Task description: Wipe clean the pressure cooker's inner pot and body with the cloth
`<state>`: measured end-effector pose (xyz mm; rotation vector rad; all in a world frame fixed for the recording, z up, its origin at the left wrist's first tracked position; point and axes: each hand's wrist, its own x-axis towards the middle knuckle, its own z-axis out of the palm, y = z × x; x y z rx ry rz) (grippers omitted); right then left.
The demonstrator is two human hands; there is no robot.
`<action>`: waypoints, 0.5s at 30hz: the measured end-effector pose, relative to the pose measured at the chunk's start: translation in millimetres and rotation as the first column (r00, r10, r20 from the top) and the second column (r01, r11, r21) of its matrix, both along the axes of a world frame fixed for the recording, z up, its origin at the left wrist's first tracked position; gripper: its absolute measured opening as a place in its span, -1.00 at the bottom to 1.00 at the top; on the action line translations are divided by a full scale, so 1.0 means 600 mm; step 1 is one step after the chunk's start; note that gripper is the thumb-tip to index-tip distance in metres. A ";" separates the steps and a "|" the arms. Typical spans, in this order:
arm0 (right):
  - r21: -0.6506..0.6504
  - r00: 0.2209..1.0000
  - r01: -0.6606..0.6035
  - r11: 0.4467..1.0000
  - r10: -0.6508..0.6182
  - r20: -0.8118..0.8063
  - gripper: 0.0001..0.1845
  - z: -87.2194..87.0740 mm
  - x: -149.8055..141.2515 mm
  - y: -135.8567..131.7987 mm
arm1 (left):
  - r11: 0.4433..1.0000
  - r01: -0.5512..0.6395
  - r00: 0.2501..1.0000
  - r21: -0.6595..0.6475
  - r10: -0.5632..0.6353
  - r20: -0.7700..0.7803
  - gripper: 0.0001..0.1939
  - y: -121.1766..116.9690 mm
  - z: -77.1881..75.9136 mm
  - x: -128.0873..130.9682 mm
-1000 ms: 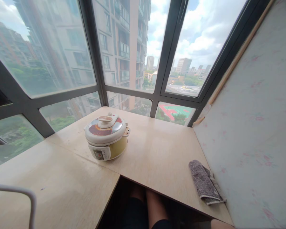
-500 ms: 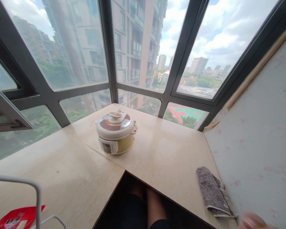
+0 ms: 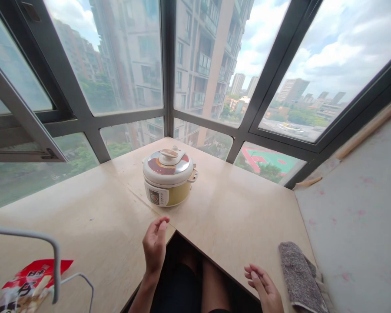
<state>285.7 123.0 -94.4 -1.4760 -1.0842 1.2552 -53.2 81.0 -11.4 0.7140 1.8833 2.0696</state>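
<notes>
My left hand [image 3: 155,243] is raised just in front of the electric pressure cooker [image 3: 169,176], near the counter's inner corner. Its fingers are loosely bent, with nothing in them, and it does not touch the cooker. Lower right, my right hand [image 3: 264,287] hovers by the counter's front edge, fingers loosely stretched and holding nothing. The cooker stands upright with its white lid on, and its control panel faces front left. Close to my right hand lies a folded grey-brown towel [image 3: 301,278], not touched by it.
A red and clear food packet [image 3: 35,282] lies at the lower left, behind a white bent tube [image 3: 54,261] and a thin cord. The pale counter [image 3: 234,204] has a notch at my legs. Windows and a papered wall [image 3: 361,226] surround it.
Both my hands have come into view over the counter's front; before, only a blurred bit of one showed at the lower right. The view has shifted, so the cooker appears further right.
</notes>
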 end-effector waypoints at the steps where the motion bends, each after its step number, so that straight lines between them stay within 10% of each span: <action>1: 0.006 0.999 -0.046 0.999 0.046 -0.020 -0.35 0.010 -0.016 0.015 | 0.997 -0.069 0.998 0.035 0.068 0.018 -0.71 0.024 0.001 -0.027; 9: 0.135 0.867 -0.468 0.873 0.484 -0.120 -0.31 0.103 -0.220 0.153 | 0.959 -0.275 0.961 0.061 0.274 0.029 -0.69 0.196 0.053 -0.267; 15: 0.007 0.827 -0.469 0.883 0.441 -0.348 -0.41 0.181 -0.371 0.279 | 0.974 -0.218 0.968 -0.070 0.224 0.109 -0.82 0.285 0.067 -0.384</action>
